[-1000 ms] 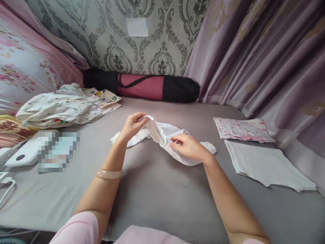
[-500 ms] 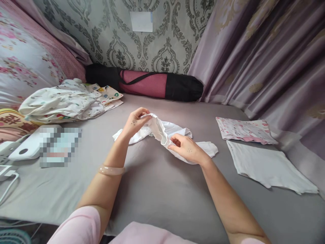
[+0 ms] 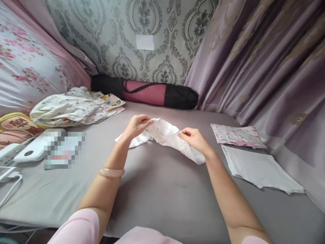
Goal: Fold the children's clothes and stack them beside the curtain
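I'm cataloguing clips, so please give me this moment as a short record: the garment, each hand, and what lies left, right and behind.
White garment: creased, spanning the gap between both hands
Left hand: pinching its upper edge
Right hand: pinching its upper edge, farther right
Left side: heap of printed cloth, power strip
Right side: pink-patterned cloth; flat white cloth, nearer the person
Behind: black-and-pink bag along the patterned wall
Surface: gray sheet
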The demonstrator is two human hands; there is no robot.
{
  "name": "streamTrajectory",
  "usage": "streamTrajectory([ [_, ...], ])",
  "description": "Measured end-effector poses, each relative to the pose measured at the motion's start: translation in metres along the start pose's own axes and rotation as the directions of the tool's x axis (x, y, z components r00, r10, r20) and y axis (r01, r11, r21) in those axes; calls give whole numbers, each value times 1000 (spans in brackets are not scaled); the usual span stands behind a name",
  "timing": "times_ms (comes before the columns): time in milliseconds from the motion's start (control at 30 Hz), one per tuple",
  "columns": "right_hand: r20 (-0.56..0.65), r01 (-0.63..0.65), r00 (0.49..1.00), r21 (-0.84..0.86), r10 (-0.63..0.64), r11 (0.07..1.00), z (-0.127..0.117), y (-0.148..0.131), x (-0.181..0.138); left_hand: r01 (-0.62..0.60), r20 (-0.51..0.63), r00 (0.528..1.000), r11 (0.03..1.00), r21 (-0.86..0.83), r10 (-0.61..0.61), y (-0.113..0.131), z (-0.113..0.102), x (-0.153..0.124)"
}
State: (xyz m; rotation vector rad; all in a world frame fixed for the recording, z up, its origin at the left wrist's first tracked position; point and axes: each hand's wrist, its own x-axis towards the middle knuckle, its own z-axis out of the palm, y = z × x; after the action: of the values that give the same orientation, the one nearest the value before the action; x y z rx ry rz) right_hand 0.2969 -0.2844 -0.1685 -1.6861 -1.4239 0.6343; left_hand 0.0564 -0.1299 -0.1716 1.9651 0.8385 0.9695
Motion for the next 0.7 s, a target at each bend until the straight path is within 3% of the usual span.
streamTrajectory([
  [200, -108, 121, 985, -128, -135, 984, -30, -16, 26, -133, -4, 991, 975, 178, 136, 21, -17, 18],
  [367, -298, 211, 903, -321, -310, 923, -52, -52, 39, -221, -14, 975, 975, 29, 221, 61, -40, 37],
  [433, -253, 228, 923, -245, -289, 942, -64, -68, 35, -186, 10, 982, 977, -108, 188, 78, -52, 38],
  [500, -63, 207, 975, -67, -212, 976, -78, -82, 29, -111, 86, 987, 964, -243, 136, 91, -65, 36],
  [600, 220, 122, 965, 90, -139, 988, -96, -94, 25, -14, 231, 970, 966, -260, 76, 99, -79, 38],
  [633, 218, 124, 966, 73, -137, 990, -98, -97, 26, -11, 242, 968, 979, -203, 61, 99, -80, 40],
  [700, 51, 179, 983, -23, -178, 984, -97, -100, 31, -62, 136, 988, 995, -77, 72, 99, -77, 46],
])
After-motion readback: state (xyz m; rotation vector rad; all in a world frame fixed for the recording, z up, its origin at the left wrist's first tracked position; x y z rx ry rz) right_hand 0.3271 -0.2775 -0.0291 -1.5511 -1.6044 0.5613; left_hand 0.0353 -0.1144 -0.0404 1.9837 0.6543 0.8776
